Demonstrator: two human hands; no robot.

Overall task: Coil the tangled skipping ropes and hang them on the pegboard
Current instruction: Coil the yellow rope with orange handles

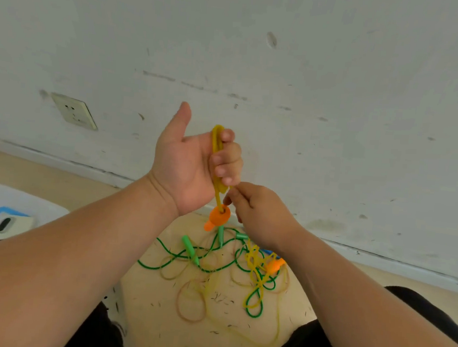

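Left hand (190, 164): raised, thumb spread upward, four fingers curled round the folded yellow rope (217, 139). Orange handle (219, 216): hung just below. Right hand (260, 211): yellow strand pinched beneath the left fingers. Green rope (177, 257): tangled with yellow loops on floor (156, 318).

Glossy yellow plastic cord (217, 142) is lying inside the left hand's (193, 165) grip, a smooth orange plastic handle (219, 216) hanging just below.

No words, brands or numbers can be read. The blue mark (3, 211) on the white sheet (28, 198) at the left is a bare shape, and the wall socket (73, 112) shows no legible marking.
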